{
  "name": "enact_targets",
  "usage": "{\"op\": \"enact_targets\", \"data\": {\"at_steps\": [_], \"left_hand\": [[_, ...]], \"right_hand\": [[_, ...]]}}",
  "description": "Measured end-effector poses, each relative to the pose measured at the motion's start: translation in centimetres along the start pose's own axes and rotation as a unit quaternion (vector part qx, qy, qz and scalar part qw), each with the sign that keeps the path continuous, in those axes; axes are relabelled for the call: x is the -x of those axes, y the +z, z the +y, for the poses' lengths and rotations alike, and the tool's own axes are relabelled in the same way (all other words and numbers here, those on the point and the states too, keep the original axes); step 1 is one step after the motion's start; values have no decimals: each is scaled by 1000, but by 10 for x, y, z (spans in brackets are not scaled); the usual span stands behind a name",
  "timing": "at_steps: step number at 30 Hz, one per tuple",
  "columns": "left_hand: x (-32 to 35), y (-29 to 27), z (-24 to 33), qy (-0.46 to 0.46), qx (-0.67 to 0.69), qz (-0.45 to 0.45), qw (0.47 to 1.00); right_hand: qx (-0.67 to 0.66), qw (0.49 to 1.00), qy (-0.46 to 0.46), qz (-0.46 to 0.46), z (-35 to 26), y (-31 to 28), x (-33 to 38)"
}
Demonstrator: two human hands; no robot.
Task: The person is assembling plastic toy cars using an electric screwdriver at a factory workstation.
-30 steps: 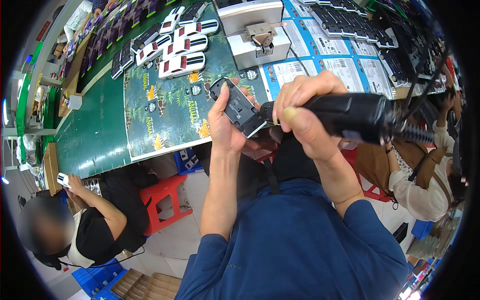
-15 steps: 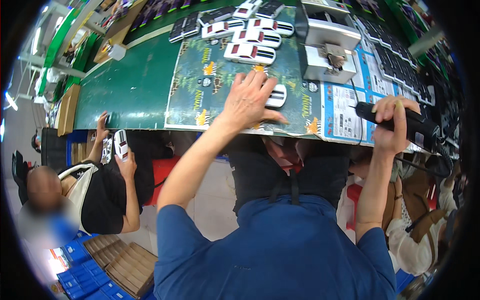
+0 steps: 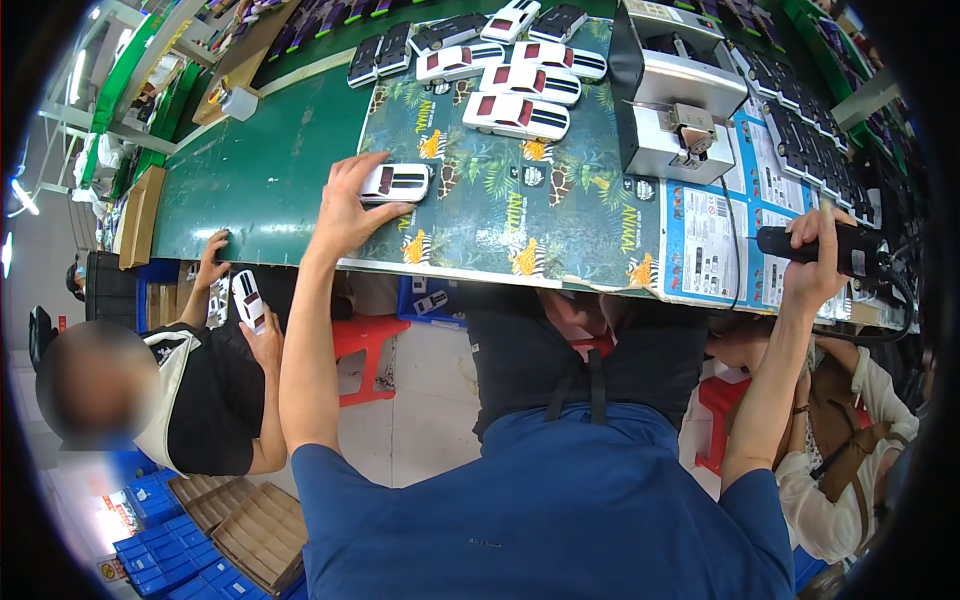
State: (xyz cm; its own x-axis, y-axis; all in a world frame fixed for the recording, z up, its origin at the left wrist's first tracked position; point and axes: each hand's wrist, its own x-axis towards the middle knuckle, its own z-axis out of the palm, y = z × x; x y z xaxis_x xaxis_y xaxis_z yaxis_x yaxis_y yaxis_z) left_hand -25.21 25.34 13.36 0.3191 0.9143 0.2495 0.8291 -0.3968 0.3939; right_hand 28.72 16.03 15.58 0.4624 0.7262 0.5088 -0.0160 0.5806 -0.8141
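My left hand (image 3: 345,208) is at the left part of the patterned mat, thumb and fingers closed around the rear end of a white toy car (image 3: 402,183). The car has dark stripes and rests on the mat. My right hand (image 3: 818,262) grips a black electric screwdriver (image 3: 862,252) above the bench's right side, its thin bit pointing left. A cable curves away from the tool's right end. Farther back on the mat, several white toy cars (image 3: 518,116) with red interiors sit bunched together, with black car parts (image 3: 380,55) beside them.
A metal box-shaped machine (image 3: 680,140) stands right of the mat. Rows of black car bases (image 3: 800,150) lie beyond it. At left, a co-worker (image 3: 215,400) holds another white car near the green bench (image 3: 260,190). Blue bins (image 3: 165,550) stand on the floor, lower left.
My left hand has moved left across the mat, and the white toy car beneath it has shifted left too. My right hand, with the screwdriver, sits slightly lower and farther right in view.
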Motion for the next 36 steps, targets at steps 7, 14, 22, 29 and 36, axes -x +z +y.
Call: {"op": "enact_targets", "data": {"at_steps": [7, 14, 22, 29, 36], "left_hand": [[-13, -22, 6, -38, 86, -105, 990], [-14, -23, 28, -41, 160, -112, 980], [-22, -20, 58, 24, 121, -81, 989], [-21, -19, 73, 86, 107, -48, 989], [-20, -23, 83, 136, 41, -14, 990]], "right_hand": [[16, 1000, -2, 11, 1, -5, 0], [15, 1000, 13, 0, 2, -16, 0], [14, 1000, 9, -7, 4, -18, 1], [24, 1000, 6, -1, 4, -15, 2], [13, 1000, 16, 6, 5, -16, 5]]}}
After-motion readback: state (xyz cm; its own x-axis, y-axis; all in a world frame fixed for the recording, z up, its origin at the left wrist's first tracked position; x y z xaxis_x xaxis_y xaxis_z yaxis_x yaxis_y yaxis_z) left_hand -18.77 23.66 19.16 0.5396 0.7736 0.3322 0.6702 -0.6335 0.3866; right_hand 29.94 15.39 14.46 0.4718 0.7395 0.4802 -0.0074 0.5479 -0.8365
